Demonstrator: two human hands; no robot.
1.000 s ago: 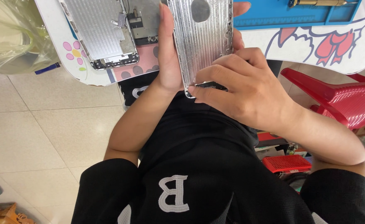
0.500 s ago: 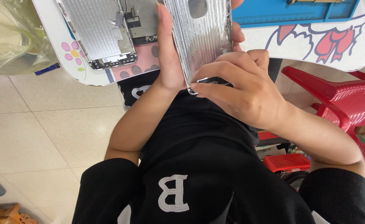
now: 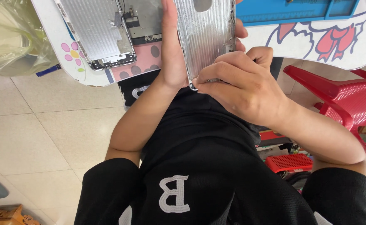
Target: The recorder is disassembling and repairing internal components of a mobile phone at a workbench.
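My left hand (image 3: 171, 54) grips the left edge of a silver ribbed phone back housing (image 3: 206, 37), with fingertips showing on its right side. The housing is held upright over my lap. My right hand (image 3: 243, 85) pinches the housing's bottom edge with thumb and fingers. On the white table (image 3: 79, 73) to the left lies an opened phone (image 3: 104, 33) with its metal shield plate and internal parts exposed.
A blue work mat (image 3: 299, 10) lies on the table at the top right, over a cartoon print. A red plastic chair (image 3: 337, 93) stands to the right, a red basket (image 3: 289, 161) below it. A clear plastic bag (image 3: 8, 41) sits at the left on the tiled floor.
The view has shifted slightly. My right hand's fingers have crept along the housing's bottom edge; both hands keep their hold.
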